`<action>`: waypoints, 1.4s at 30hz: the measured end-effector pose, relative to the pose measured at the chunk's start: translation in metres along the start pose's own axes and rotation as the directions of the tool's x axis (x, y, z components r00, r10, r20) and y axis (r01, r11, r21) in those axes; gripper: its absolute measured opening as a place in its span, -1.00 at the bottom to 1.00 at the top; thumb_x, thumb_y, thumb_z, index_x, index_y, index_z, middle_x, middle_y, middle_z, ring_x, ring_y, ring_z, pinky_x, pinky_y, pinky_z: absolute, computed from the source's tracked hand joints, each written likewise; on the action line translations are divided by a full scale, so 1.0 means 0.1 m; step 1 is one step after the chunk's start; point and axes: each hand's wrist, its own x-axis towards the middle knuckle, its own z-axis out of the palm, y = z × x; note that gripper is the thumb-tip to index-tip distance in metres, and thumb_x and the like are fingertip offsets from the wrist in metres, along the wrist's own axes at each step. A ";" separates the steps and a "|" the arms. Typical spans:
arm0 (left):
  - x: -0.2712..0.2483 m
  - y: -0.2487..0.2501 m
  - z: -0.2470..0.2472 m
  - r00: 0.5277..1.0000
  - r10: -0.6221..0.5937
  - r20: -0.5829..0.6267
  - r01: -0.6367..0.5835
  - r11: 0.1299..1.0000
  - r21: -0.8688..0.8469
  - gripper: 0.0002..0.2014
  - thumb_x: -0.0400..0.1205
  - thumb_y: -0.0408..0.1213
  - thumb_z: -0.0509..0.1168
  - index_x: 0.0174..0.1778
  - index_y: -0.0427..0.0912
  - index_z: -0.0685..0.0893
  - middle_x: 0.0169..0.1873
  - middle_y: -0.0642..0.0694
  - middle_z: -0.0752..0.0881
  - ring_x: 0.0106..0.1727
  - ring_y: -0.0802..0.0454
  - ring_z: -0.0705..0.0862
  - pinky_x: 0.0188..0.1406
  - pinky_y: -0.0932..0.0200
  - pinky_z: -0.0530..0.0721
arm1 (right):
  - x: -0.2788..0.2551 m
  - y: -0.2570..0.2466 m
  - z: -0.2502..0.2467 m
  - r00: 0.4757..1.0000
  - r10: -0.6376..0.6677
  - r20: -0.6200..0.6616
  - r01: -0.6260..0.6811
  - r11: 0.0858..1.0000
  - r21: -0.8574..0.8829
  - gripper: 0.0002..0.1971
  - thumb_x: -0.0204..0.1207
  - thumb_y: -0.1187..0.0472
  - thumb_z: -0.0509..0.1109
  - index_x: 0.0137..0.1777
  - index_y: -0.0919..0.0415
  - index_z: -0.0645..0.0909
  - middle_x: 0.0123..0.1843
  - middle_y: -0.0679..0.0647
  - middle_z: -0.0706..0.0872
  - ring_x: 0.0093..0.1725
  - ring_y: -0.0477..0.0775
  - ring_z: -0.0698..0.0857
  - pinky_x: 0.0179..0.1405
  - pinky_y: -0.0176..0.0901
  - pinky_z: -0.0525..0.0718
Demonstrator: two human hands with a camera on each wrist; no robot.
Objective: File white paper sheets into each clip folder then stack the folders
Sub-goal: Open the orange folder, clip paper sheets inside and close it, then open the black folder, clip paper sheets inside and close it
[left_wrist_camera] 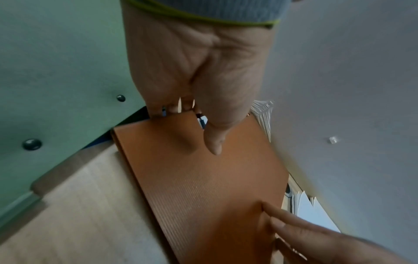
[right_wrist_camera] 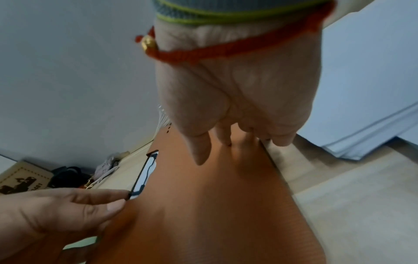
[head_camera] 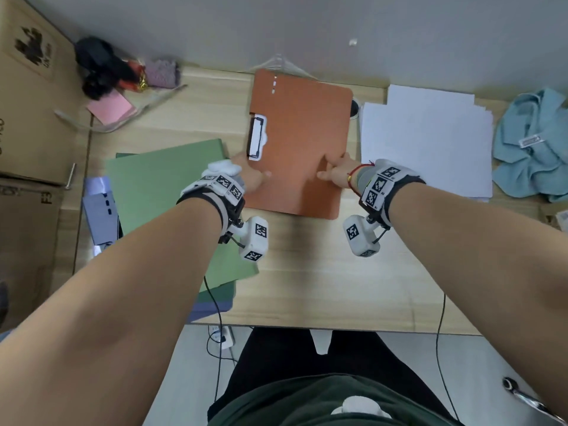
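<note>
Both hands gripping closed orange ribbed clip folder (head_camera: 299, 142) mid-desk: left hand (head_camera: 250, 175) pinching clip edge, right hand (head_camera: 336, 172) pinching opposite edge. Risk: swinging it clips white paper stack (head_camera: 427, 139), scattering sheets; thin pinch could slip.

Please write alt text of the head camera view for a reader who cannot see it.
Both hands hold an orange clip folder on a wooden desk: the left hand at its clip side, the right hand at its right edge. Green folders lie to the left, white paper sheets to the right.
</note>
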 end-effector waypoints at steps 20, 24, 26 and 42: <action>0.01 -0.23 -0.40 0.962 0.017 -0.271 -0.061 0.987 -0.152 -0.51 0.47 -0.23 0.43 0.36 -0.05 0.61 0.35 -0.14 0.59 0.23 -0.19 0.66 0.23 -0.10 0.67 | -0.21 -0.64 -0.12 0.945 -0.041 -0.324 0.131 0.956 0.261 -0.60 0.52 0.11 0.37 0.37 0.10 0.57 0.40 0.12 0.50 0.20 0.20 0.64 0.00 -0.15 0.57; -0.19 -0.69 -0.57 0.953 -0.210 -0.220 0.221 0.975 0.030 -0.35 0.44 -0.17 0.43 0.49 0.01 0.47 0.42 -0.15 0.48 0.33 -0.22 0.56 0.30 -0.09 0.60 | -0.43 -1.19 0.27 0.983 -0.182 -0.020 0.176 0.904 0.389 -0.77 0.57 0.10 0.39 0.16 0.14 0.70 0.09 0.12 0.80 0.09 0.15 0.79 0.11 0.01 0.77; -0.27 -0.84 -0.56 0.951 -0.257 -0.174 0.275 0.957 0.088 -0.49 0.52 -0.19 0.41 0.38 -0.17 0.49 0.10 -0.28 0.53 0.15 -0.21 0.58 0.16 0.08 0.58 | -0.43 -1.27 0.53 0.977 -0.161 0.138 0.092 0.909 0.407 -0.72 0.58 0.08 0.38 0.16 0.24 0.70 0.09 0.18 0.81 0.04 0.13 0.80 0.11 0.07 0.79; -0.74 -0.71 -0.61 0.961 -0.185 -0.204 0.192 0.981 0.014 -0.32 0.52 0.17 0.33 0.51 -0.08 0.41 0.36 -0.17 0.55 0.17 -0.17 0.62 -0.07 0.07 0.51 | -0.72 -1.22 1.05 0.945 -0.271 0.182 0.152 0.860 0.487 -0.72 0.47 0.08 0.52 0.17 -0.02 0.63 0.05 0.00 0.76 -0.01 0.11 0.73 0.00 0.00 0.76</action>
